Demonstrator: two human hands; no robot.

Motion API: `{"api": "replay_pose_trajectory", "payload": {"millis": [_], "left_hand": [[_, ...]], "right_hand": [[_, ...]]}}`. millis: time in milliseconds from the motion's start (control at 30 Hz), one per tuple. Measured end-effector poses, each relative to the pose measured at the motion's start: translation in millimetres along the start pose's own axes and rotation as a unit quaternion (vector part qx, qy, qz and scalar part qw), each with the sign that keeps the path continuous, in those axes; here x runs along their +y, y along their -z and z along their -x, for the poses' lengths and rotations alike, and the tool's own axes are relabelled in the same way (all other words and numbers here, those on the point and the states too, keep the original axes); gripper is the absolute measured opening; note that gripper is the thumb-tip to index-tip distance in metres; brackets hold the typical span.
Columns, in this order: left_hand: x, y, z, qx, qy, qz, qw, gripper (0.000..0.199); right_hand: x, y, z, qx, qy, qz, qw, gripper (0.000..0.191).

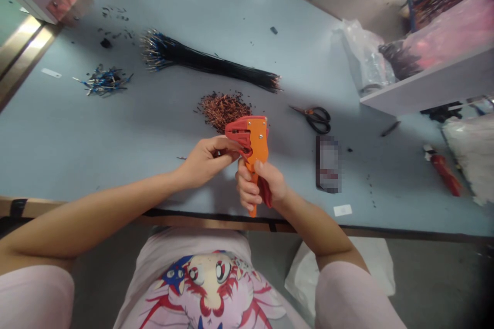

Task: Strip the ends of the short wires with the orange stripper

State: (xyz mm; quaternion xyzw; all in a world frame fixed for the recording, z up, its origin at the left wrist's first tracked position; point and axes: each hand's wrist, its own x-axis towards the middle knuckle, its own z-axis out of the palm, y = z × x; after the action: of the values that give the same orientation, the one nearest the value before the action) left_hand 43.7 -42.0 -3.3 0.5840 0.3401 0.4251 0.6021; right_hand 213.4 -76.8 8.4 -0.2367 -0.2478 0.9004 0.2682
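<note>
Pink cartoon T-shirt fills my view's bottom. Above it, the right hand clamps an orange wire stripper by its handle; the left hand curls against the red head, grip unclear to me. Copper clippings lie just beyond it.

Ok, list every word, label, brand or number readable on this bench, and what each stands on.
No text can be read anywhere in this view.
orange wire stripper: no legible marking.
white paper slip: too small to tell if anything is printed.
white label: too small to tell.
pixelated dark item: blurred, unreadable.
red container: no legible marking.
</note>
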Motion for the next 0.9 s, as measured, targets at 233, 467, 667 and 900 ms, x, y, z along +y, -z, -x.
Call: {"api": "replay_pose_trajectory", "payload": {"millis": [233,467,667,900], "left_hand": [[-2,7.6,-3,0.033,0.02,-0.13,0.991,0.019],[-3,44.9,-20,0.1,-0.063,-0.446,0.887,0.019],[-3,53.2,-22,0.114,-0.045,-0.526,0.842,0.019],[-2,48.3,-21,0.095,-0.062,-0.478,0.871,0.021]], "right_hand": [[-6,5,-4,0.013,0.02,-0.03,0.999,0.033],[-25,12,-6,0.096,0.075,-0.075,0.99,0.027],[-34,18,-1,0.179,0.074,0.0,0.981,0.026],[-30,27,-7,0.241,0.038,0.094,0.965,0.027]]}}
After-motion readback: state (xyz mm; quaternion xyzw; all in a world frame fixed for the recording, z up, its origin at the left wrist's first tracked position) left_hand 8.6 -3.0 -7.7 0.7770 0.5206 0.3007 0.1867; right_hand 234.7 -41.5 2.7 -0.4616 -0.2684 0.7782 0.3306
